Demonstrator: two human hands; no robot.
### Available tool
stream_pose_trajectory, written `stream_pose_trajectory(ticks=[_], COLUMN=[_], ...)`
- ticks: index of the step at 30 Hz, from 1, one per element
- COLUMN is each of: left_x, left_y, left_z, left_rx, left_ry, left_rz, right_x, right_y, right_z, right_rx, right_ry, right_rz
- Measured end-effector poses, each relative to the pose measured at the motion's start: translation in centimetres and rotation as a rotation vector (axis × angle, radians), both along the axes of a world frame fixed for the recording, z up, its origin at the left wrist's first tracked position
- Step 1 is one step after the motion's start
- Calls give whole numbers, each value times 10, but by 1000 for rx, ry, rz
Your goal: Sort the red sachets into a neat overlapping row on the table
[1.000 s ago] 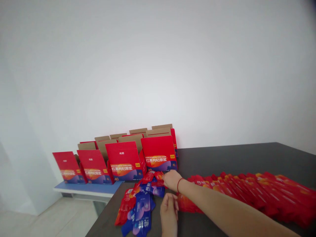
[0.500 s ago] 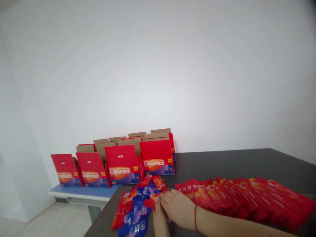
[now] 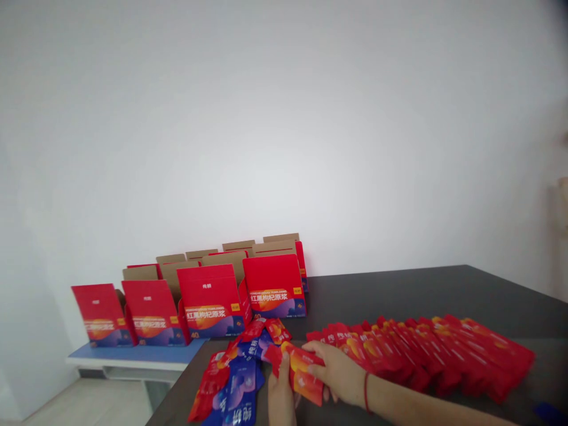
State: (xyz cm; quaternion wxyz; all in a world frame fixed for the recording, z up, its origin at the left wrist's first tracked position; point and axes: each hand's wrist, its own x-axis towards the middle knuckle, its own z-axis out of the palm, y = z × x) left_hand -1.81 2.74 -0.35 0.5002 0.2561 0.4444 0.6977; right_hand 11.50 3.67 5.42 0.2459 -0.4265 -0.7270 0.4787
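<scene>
A red and orange sachet (image 3: 306, 378) is held between both hands, its printed face turned up. My left hand (image 3: 281, 395) grips its left edge with the thumb on top. From the right, my right hand (image 3: 341, 374) pinches the other side; a red cord circles that wrist. Left of my hands lies a loose heap of sachets, with a blue sachet (image 3: 241, 390) at the front and a red sachet (image 3: 207, 384) beside it. A long overlapping row of red sachets (image 3: 426, 355) lies to the right, partly behind my right forearm.
Several red cartons with raised flaps, among them a front carton (image 3: 275, 284), stand in rows at the back left. Some rest on a blue-topped table (image 3: 146, 353) beside the dark table (image 3: 377, 293). A blue item (image 3: 550, 412) shows at the lower right edge.
My hands, earlier close together with my right hand covering the left, have moved apart slightly, and the red sachet now shows between them. The view has shifted a little.
</scene>
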Motion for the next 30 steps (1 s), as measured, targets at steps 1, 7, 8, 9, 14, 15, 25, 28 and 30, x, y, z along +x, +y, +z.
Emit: stream_pose_trajectory(ticks=[1, 7, 8, 9, 14, 15, 25, 28, 30], left_x=[-1, -5, -6, -6, -9, -9, -14, -23, -26], left_y=[0, -2, -2, -3, -2, -1, 13, 14, 13], left_z=[2, 9, 9, 9, 8, 7, -6, -9, -9], left_rx=[5, 26, 29, 31, 23, 15, 67, 83, 70], left_ry=[28, 9, -6, -16, -9, -11, 160, 242, 293], left_rz=[-5, -21, -31, -43, -91, -108, -58, 0, 31], right_x=[0, 1, 1, 1, 3, 4, 7, 11, 16], right_y=[-1, -9, -9, -9, -12, -13, -6, -1, 5], right_z=[-2, -6, -6, -7, -4, -2, -2, 3, 10], right_rx=[0, 120, 118, 101, 67, 139, 236, 211, 184], right_ry=[28, 29, 28, 35, 30, 1, -186, -121, -95], right_rz=[-15, -26, -26, -24, 43, 49, -68, -159, -223])
